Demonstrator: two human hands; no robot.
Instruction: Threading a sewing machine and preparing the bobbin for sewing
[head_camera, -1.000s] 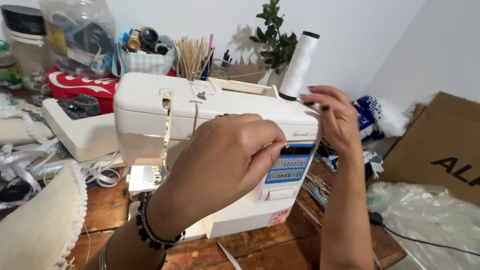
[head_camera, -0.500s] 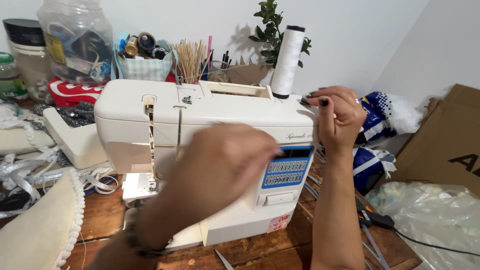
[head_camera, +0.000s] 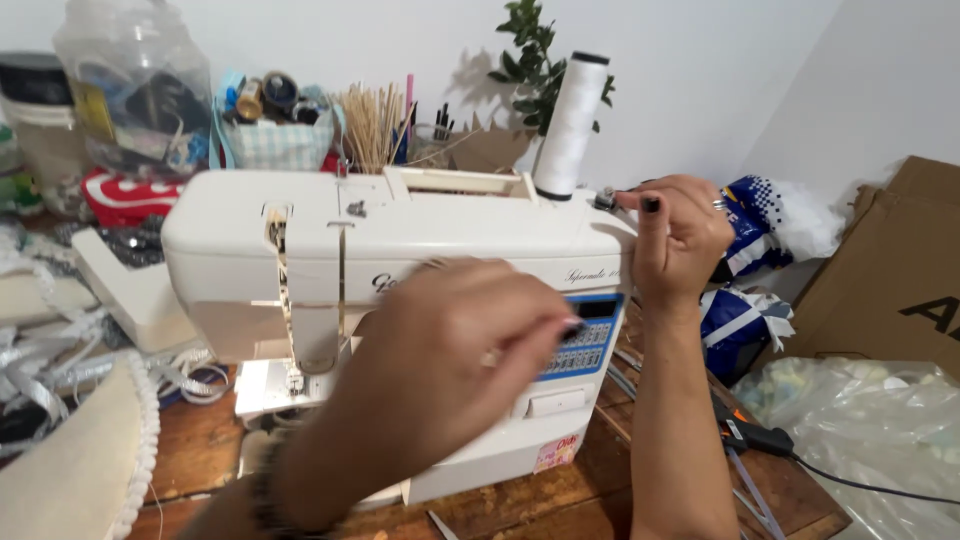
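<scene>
A white sewing machine (head_camera: 400, 300) sits on the brown wooden counter (head_camera: 560, 510). The left hand (head_camera: 450, 370) is blurry in front of the machine and hides part of it; I cannot tell what its fingers hold. The right hand (head_camera: 680, 240) rests on the machine's top right end, its fingers pinched near the tall white thread spool (head_camera: 570, 125). Behind stand a jar (head_camera: 130, 90) and wooden sticks (head_camera: 372, 125). A clear plastic bag (head_camera: 860, 420) lies to the right.

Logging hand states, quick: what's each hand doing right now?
Left hand: blurred, fingers pinched before sewing machine; contents cannot be told.
Right hand: fingers curled at machine's top right end.
</scene>
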